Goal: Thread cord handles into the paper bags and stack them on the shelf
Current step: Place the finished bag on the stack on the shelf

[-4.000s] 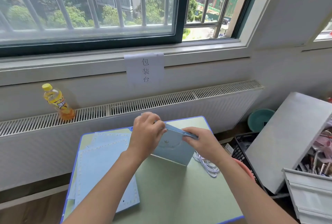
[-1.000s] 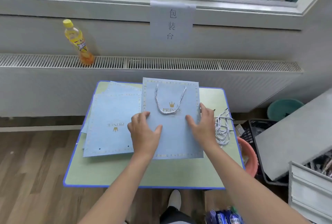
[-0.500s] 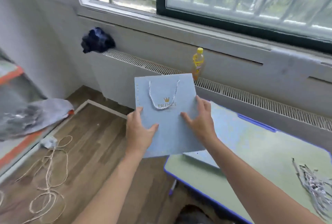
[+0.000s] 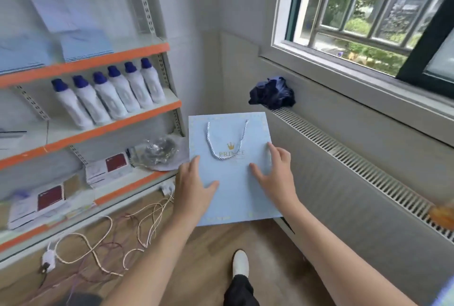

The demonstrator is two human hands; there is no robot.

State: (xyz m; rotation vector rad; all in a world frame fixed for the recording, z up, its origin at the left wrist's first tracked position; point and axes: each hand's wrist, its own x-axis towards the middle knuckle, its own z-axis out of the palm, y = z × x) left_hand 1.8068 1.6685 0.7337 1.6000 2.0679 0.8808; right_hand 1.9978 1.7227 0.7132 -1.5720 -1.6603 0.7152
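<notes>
I hold a flat light-blue paper bag (image 4: 233, 190) in the air in front of me, printed face up with a gold crown. A white-and-blue twisted cord handle (image 4: 224, 154) hangs in a loop from its top edge. My left hand (image 4: 194, 190) grips the bag's left edge, thumb on top. My right hand (image 4: 277, 178) holds the right side, thumb and a finger spread on the face. To the left stands the shelf (image 4: 103, 59) with orange edges. A stack of flat blue bags (image 4: 84, 44) lies on its upper level.
White bottles with blue caps (image 4: 110, 94) line the level below. Lower levels hold card packs (image 4: 108, 167) and a plastic bundle (image 4: 158, 151). Loose cords (image 4: 98, 244) lie on the wooden floor. A radiator (image 4: 344, 158) with a dark cloth (image 4: 272, 94) runs along the right under the window.
I lifted the finished bag off the table and turned left with it. The table has left the view and the shelf is now in front on the left.
</notes>
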